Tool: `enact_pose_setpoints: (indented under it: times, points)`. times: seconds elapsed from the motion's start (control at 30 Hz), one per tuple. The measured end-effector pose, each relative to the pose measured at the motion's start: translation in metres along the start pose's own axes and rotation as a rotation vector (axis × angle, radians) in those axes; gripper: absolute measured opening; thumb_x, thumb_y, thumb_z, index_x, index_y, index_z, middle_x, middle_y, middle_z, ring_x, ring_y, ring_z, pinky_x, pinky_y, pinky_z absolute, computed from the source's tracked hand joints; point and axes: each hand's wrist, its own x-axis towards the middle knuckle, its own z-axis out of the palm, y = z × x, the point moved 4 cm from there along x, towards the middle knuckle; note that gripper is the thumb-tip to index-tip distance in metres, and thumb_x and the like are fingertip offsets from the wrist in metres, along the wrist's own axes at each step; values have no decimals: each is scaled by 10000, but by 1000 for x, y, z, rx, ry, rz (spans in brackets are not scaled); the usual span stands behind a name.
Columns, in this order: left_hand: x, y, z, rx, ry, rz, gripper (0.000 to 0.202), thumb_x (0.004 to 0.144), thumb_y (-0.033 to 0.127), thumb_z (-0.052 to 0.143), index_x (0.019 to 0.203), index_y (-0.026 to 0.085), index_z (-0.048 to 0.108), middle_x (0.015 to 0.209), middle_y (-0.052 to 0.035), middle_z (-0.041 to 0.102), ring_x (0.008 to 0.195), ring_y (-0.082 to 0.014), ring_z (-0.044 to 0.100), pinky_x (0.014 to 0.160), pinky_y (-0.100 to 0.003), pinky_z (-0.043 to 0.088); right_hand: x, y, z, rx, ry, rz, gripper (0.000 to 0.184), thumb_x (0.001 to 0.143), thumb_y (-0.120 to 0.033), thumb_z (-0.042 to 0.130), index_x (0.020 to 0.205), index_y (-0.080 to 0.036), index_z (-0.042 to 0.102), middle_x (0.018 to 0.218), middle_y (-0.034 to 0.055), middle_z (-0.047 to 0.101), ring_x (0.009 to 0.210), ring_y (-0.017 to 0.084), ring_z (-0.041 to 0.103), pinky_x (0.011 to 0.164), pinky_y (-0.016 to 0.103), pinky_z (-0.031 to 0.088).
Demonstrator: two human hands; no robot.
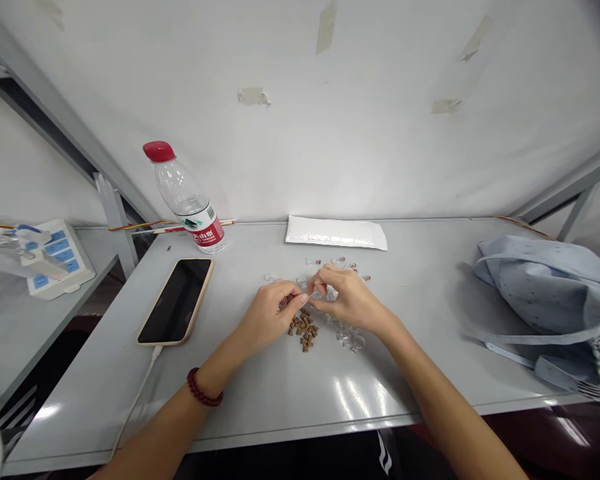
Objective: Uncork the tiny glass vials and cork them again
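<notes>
My left hand (276, 308) and my right hand (343, 297) meet fingertip to fingertip above the middle of the table. Both are closed in a pinch, and whatever lies between the fingers is too small or hidden to make out. Just below them is a loose pile of small brown corks (305, 331). Beside and partly under my right hand lie several tiny clear glass bottles (351, 337). Behind that hand, a small bottle with a cork in its neck (313, 261) rests on its side among others like it.
A white padded envelope (336, 233) lies against the wall. To the left stand a red-capped water bottle (190, 200) and a phone (177, 300) on a charging cable. A light blue bag (535, 280) sits at the right. A power strip (63, 260) is at far left.
</notes>
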Motion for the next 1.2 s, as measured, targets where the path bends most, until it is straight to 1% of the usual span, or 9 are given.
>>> enact_pose_setpoints:
  times: [0.17,0.23,0.33,0.53,0.63,0.73,0.93,1.07,1.2]
  points:
    - [0,-9,-12,-83,34,-177,338,867,397,472,629,165,530,521,50,365,509,-104,332,501,-239,266,-2,15,-10,-9,35,47,228,740,-70,553,690,-211,382,794,-8,606,734,141,519,665,262,377]
    - [1,-7,-16,-39,26,-134,290,847,364,506,649,161,566,566,32,468,556,-115,398,536,-242,302,-4,22,-16,0,45,90,238,734,-81,562,690,-212,368,810,-10,618,758,144,534,673,263,380]
    - [1,-4,-14,47,-84,-28,190,810,292,572,674,170,622,684,2,607,691,-150,500,643,-258,369,-7,29,-20,-53,17,176,183,733,-106,560,710,-210,411,805,-2,589,724,144,523,636,260,373]
    - [-2,-6,-10,92,-209,11,48,759,239,650,761,197,674,792,-17,644,888,-197,547,809,-296,415,-7,36,-13,-137,-61,261,77,763,-156,539,820,-203,516,869,40,566,838,194,536,722,316,410]
    - [-1,-7,-11,110,-203,15,129,825,286,590,792,200,681,824,-23,654,887,-197,545,807,-299,413,-7,36,-10,-154,-81,253,81,787,-175,541,860,-203,518,895,52,577,890,210,532,749,330,413]
    - [1,-8,-11,168,-173,12,306,914,330,442,771,183,670,770,-29,640,753,-181,531,716,-298,405,-8,34,-10,-170,-67,248,68,818,-217,536,884,-201,535,903,57,580,886,212,538,752,336,415]
    - [1,-6,-6,150,-162,28,365,927,339,397,748,160,660,719,-29,625,664,-164,531,628,-268,391,6,34,-15,-178,99,163,61,843,-185,497,856,-194,556,848,42,598,806,183,557,692,294,425]
    - [-2,-4,-2,63,-193,-7,425,945,390,356,774,155,666,701,-29,655,640,-162,568,608,-251,411,26,47,-16,-211,159,147,117,816,-138,521,914,-179,569,930,70,626,903,200,571,787,320,429]
    - [-3,-8,0,-33,-190,-82,471,944,458,345,796,151,670,758,-46,692,683,-172,604,635,-245,429,40,63,-8,-245,109,155,166,753,-84,555,896,-162,588,916,79,651,869,207,582,760,313,431]
